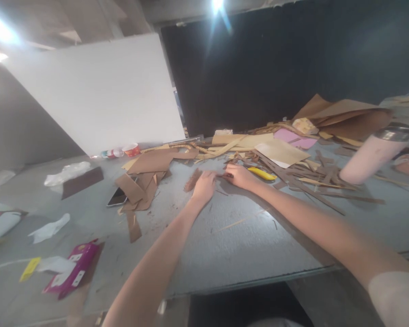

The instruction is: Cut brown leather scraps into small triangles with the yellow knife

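Two bare forearms (167,250) reach in over the near edge of a grey tabletop (238,254), seen from the head camera. Their hands meet at the middle of the tabletop, nearly touching. Fingers of the right hand (240,176) are bent and pinch a thin brown strip (221,175) lying in the gap between the hands. Fingers of the left hand (204,184) curl down at the strip's other end; whether they grip it, I cannot tell. Just left of that hand is a ridged brown piece (192,180). Beside the right wrist lies a yellow tool (262,173), with brown strips (322,175) heaped beyond it toward the right edge, near a pink tumbler (370,156). Brown sheets (152,161) partly cover a phone (117,197) left of the hands. Toward the near left corner lies a purple tissue pack (83,256).
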